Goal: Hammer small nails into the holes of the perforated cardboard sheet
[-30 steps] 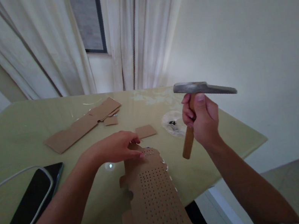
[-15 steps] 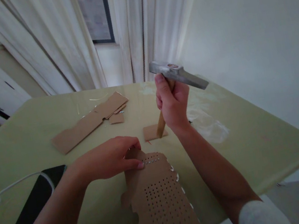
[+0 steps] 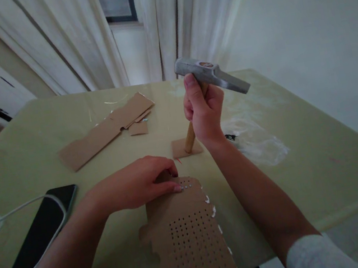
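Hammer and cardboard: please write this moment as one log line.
right hand: grips hammer, raised | left hand: presses cardboard on table

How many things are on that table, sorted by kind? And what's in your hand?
Brown cardboard pieces: 4, counting the perforated sheet, long strip, small scrap and small square
Black phone: 1
White cable: 1
Clear plastic bag: 1
Wooden-handled steel hammer, in the right hand: 1
Total: 8

Both forearms are bare. The right hand (image 3: 203, 114) and left hand (image 3: 141, 183) wear no gloves or rings. A white sleeve (image 3: 314, 255) covers the right upper arm, near the frame's bottom.
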